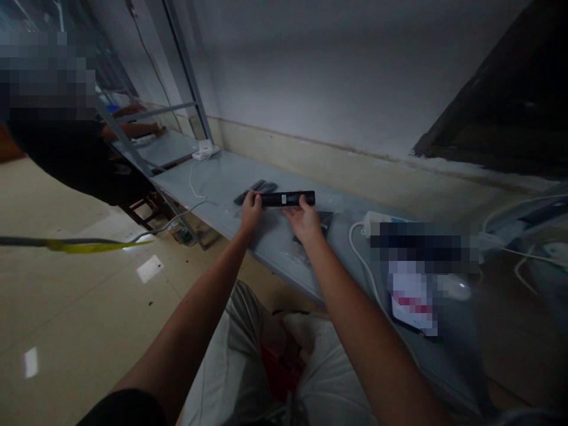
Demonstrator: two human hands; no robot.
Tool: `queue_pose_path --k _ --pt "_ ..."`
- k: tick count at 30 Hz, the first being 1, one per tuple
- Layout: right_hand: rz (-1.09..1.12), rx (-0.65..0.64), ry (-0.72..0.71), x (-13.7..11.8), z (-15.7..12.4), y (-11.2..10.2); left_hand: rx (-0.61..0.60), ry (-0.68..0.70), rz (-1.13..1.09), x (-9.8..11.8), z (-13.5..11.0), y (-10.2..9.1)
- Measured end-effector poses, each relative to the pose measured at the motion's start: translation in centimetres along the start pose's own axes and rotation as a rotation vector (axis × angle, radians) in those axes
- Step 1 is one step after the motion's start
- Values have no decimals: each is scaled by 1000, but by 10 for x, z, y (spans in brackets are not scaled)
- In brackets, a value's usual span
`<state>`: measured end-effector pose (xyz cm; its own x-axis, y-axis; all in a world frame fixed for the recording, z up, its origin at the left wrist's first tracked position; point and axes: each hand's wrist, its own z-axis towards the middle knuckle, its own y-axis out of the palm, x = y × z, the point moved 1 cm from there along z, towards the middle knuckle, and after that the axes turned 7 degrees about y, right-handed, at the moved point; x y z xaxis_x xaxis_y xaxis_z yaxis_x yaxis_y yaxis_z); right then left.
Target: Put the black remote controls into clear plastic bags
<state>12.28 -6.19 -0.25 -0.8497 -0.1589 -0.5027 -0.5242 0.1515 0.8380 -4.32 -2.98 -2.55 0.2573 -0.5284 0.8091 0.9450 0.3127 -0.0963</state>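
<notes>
A black cylinder [295, 199] with a small white label, its exact kind unclear, lies crosswise between my two hands above the grey table [231, 168]. My left hand [252, 208] is closed around its left end. At the right end, my right hand [305, 220] grips it with the thumb on top and the fingers beneath. Behind the left end rest dark items in clear plastic [265, 186]. Under my right wrist lies another dark item in clear plastic [327, 220], partly hidden by my forearm.
A white power strip [377, 220] with its cable sits to the right, near a phone-like object [410, 302]. Farther left on the table is a white plug adapter [205, 149] with a thin cable. A grey cable with yellow tape [93, 245] crosses the left side. Another person [66, 157] sits beyond the metal frame.
</notes>
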Motion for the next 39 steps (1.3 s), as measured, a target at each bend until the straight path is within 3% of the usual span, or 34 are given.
queue_pose_path --k 8,19,39 --pt "-14 11 -13 0 -1 1 -29 35 65 5 1 -2" --pt "-15 2 -38 -2 -2 1 -128 -17 -72 3 0 -2" --pt "-8 45 -54 -4 -5 7 -243 -49 -110 2 1 -7"
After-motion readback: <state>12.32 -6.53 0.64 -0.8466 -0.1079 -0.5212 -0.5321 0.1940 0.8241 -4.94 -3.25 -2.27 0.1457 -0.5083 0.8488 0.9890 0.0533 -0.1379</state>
